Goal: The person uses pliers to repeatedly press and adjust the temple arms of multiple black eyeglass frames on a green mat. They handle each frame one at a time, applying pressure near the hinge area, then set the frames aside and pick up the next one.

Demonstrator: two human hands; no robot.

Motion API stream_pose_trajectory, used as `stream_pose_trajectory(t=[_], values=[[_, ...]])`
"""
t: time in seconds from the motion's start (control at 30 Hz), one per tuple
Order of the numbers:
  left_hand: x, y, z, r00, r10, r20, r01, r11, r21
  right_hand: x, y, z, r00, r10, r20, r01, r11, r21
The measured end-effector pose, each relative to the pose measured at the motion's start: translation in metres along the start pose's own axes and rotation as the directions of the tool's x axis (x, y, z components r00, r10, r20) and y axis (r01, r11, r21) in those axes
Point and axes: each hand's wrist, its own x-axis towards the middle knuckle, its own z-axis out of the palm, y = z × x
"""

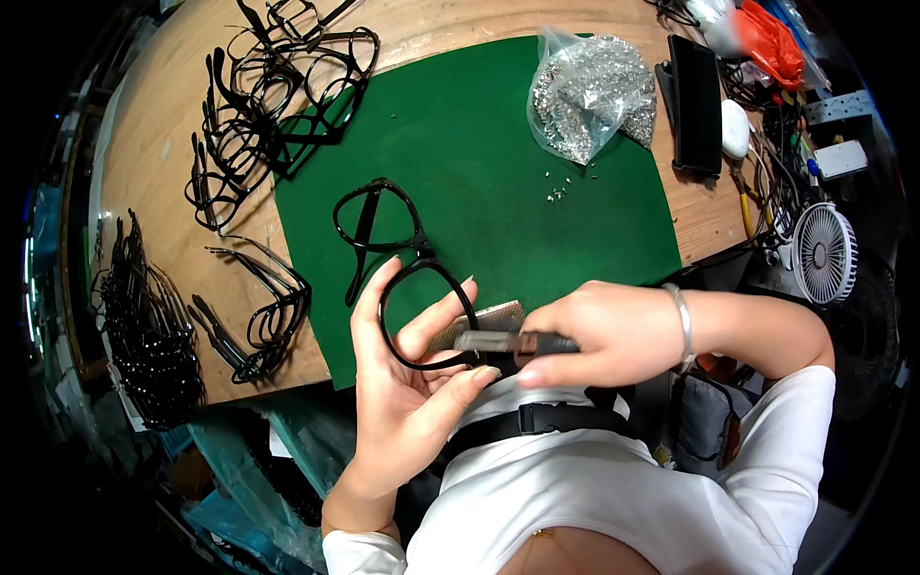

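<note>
My left hand holds a black eyeglass frame by its near rim, fingers and thumb closed around the lens opening. The frame's far rim rests over the green mat, with one dark temple arm folded out beneath it. In my closed right hand is a pair of pliers, slightly blurred. Its metal jaws meet the near outer corner of the frame, close to my left thumb. Whether they grip anything there is too blurred to tell. Behind them sits a small textured block at the mat's edge.
A clear bag of small silvery metal parts lies at the mat's far right, several loose pieces beside it. Black eyeglass frames pile up at far left; more black parts are nearer. A phone and small fan stand right.
</note>
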Motion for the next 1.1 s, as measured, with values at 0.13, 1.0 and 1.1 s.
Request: stream_pose_trajectory(t=[0.13,1.0,1.1], values=[[0.005,-0.006,0.0,0.995,-0.007,-0.104,0.008,1.0,0.008,-0.006,0.03,-0.007,0.944,-0.074,-0.321,0.016,0.984,-0.18],[-0.021,-0.041,-0.008,0.988,-0.148,-0.038,0.136,0.965,-0.223,0.04,0.088,-0.018,0.609,-0.115,-0.784,-0.401,0.808,-0.431],[-0.02,-0.044,-0.007,0.989,-0.143,-0.031,0.137,0.981,-0.139,0.028,0.07,-0.014,0.597,-0.062,-0.8,-0.282,0.917,-0.281]])
